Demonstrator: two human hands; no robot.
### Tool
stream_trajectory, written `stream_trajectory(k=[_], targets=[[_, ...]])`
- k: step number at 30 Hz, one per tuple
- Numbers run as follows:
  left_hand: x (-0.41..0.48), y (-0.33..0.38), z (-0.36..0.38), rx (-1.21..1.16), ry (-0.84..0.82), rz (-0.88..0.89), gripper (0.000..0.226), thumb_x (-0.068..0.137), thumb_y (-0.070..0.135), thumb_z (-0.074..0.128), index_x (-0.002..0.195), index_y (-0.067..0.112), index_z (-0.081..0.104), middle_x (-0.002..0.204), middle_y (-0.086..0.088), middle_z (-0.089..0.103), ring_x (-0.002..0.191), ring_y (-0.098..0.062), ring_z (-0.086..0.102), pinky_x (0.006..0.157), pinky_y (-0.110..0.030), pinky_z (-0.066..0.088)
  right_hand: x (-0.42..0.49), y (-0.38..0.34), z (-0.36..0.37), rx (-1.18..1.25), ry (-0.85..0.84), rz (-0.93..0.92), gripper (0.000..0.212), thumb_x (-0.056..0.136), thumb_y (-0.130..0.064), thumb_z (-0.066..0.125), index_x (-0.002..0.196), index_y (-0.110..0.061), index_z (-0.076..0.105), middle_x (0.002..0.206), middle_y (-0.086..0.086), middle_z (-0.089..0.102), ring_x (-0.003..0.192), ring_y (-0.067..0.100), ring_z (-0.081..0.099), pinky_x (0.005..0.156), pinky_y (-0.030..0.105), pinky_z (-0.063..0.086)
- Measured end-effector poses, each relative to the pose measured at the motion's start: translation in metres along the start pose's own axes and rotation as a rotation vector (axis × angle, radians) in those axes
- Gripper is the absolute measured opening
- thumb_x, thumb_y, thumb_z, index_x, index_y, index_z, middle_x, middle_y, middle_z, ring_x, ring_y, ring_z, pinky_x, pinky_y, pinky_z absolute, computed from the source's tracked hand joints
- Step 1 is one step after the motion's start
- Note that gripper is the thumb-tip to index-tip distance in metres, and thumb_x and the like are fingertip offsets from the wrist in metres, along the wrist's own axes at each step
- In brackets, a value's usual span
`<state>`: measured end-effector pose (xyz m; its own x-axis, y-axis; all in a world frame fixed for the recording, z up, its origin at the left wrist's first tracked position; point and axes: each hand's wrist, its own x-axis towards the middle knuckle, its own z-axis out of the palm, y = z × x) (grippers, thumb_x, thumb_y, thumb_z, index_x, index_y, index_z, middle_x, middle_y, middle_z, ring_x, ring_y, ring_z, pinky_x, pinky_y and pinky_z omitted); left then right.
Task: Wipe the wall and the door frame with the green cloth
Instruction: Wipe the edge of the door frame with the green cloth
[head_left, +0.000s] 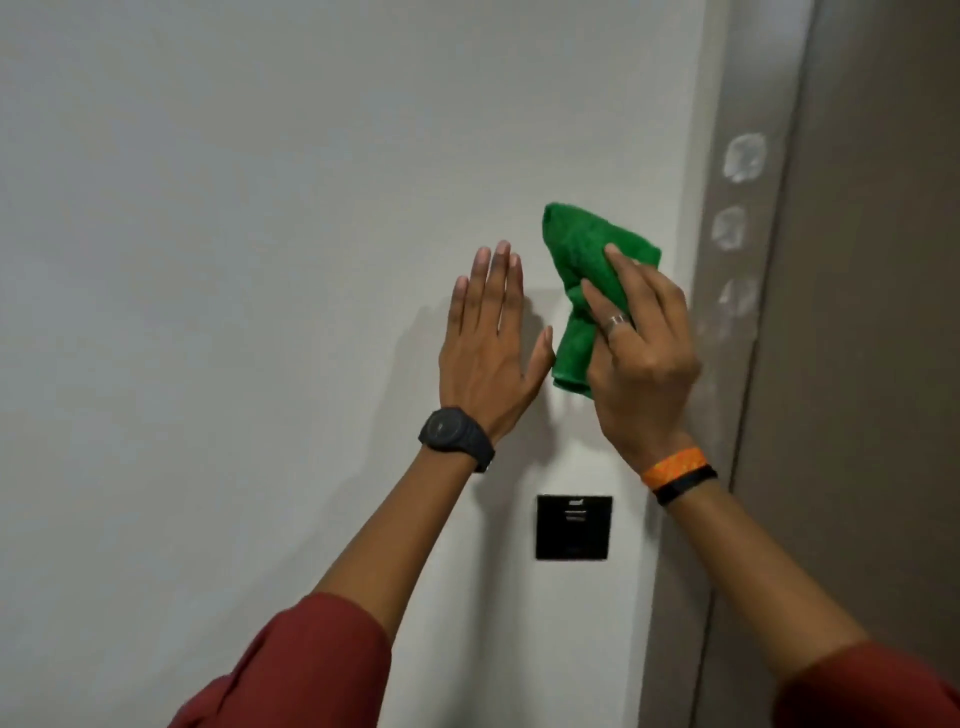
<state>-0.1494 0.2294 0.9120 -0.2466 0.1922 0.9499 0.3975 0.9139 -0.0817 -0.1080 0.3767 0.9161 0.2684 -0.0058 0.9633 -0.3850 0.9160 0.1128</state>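
The green cloth (582, 270) is bunched up and pressed against the white wall (260, 208), just left of the grey-brown door frame (748, 364). My right hand (644, 358) grips the cloth, fingers spread over its lower right part. To its left, my left hand (488, 343) lies flat on the wall with fingers apart, holding nothing, its thumb almost touching the cloth. Three white smudges (745, 158) run down the door frame above and to the right of the cloth.
A black square switch panel (573, 527) is set in the wall below my hands. The brown door (872, 312) fills the right edge beyond the frame. Bare wall stretches to the left and above.
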Motion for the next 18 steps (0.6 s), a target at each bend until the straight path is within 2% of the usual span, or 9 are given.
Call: stream_trajectory(k=[3,6,9,11,12,13,15,16,18], targets=[[0.043,0.024,0.008,-0.002,0.052,0.043,0.073,0.105,0.044,0.036,0.160,-0.001,0.018,0.170,-0.017,0.016,0.159,-0.031,0.010,0.130,-0.046,0.011,0.038,0.027,-0.007,-0.059,0.051,-0.008,0.051,0.114,-0.012,0.040,0.089,0.008,0.080,0.128,0.020,0.075,0.112,0.041,0.074,0.087,0.045,0.065],[0.070,0.046,0.017,-0.001,0.086,0.068,0.072,0.105,0.043,0.035,0.161,0.000,0.017,0.170,-0.016,0.015,0.159,-0.030,0.009,0.130,-0.046,0.010,0.060,0.055,-0.014,-0.109,0.091,-0.035,0.054,0.113,-0.013,0.038,0.084,0.008,0.079,0.127,0.020,0.075,0.112,0.041,0.074,0.081,0.044,0.065],[0.090,0.061,0.025,0.020,0.090,0.093,0.071,0.106,0.042,0.034,0.161,0.000,0.016,0.170,-0.016,0.014,0.159,-0.030,0.009,0.130,-0.045,0.009,0.072,0.084,-0.014,-0.134,0.142,-0.048,0.056,0.113,-0.014,0.038,0.080,0.007,0.078,0.126,0.020,0.075,0.112,0.041,0.074,0.084,0.044,0.066],[0.100,0.066,0.029,0.032,0.088,0.102,0.071,0.105,0.042,0.032,0.161,0.000,0.017,0.170,-0.016,0.014,0.159,-0.030,0.009,0.130,-0.045,0.009,0.085,0.102,-0.007,-0.164,0.182,-0.034,0.045,0.112,-0.009,0.045,0.087,0.006,0.079,0.129,0.020,0.074,0.116,0.041,0.073,0.087,0.044,0.065],[0.105,0.069,0.032,0.035,0.087,0.103,0.071,0.105,0.042,0.031,0.161,0.000,0.017,0.170,-0.016,0.014,0.159,-0.030,0.009,0.130,-0.045,0.009,0.094,0.112,-0.003,-0.186,0.176,-0.037,0.029,0.109,-0.003,0.054,0.100,0.005,0.080,0.135,0.021,0.071,0.122,0.042,0.069,0.093,0.047,0.063],[0.110,0.071,0.035,0.037,0.092,0.103,0.071,0.105,0.042,0.030,0.161,0.000,0.017,0.170,-0.016,0.014,0.159,-0.030,0.009,0.130,-0.045,0.009,0.101,0.124,0.002,-0.189,0.103,-0.018,0.022,0.103,-0.001,0.063,0.121,0.002,0.076,0.144,0.022,0.064,0.133,0.043,0.062,0.106,0.052,0.057],[0.120,0.073,0.042,0.038,0.103,0.101,0.071,0.104,0.040,0.030,0.161,0.000,0.017,0.170,-0.016,0.014,0.159,-0.030,0.008,0.130,-0.046,0.009,0.112,0.147,0.012,-0.164,-0.227,0.033,0.068,0.098,-0.021,0.070,0.158,-0.004,0.044,0.167,0.022,0.037,0.156,0.041,0.033,0.131,0.058,0.023],[0.124,0.072,0.045,0.040,0.104,0.103,0.071,0.104,0.040,0.030,0.161,0.000,0.017,0.170,-0.016,0.014,0.159,-0.030,0.008,0.130,-0.046,0.010,0.111,0.154,0.017,-0.172,-0.379,0.056,0.082,0.100,-0.039,0.066,0.165,-0.007,0.027,0.174,0.021,0.021,0.162,0.037,0.017,0.134,0.058,0.008],[0.129,0.071,0.053,0.050,0.105,0.109,0.071,0.104,0.041,0.029,0.161,0.001,0.016,0.170,-0.016,0.014,0.159,-0.029,0.008,0.130,-0.046,0.010,0.103,0.165,0.027,-0.225,-0.517,0.068,0.090,0.104,-0.061,0.051,0.169,-0.013,0.011,0.177,0.016,0.002,0.165,0.032,0.000,0.134,0.056,-0.002]])
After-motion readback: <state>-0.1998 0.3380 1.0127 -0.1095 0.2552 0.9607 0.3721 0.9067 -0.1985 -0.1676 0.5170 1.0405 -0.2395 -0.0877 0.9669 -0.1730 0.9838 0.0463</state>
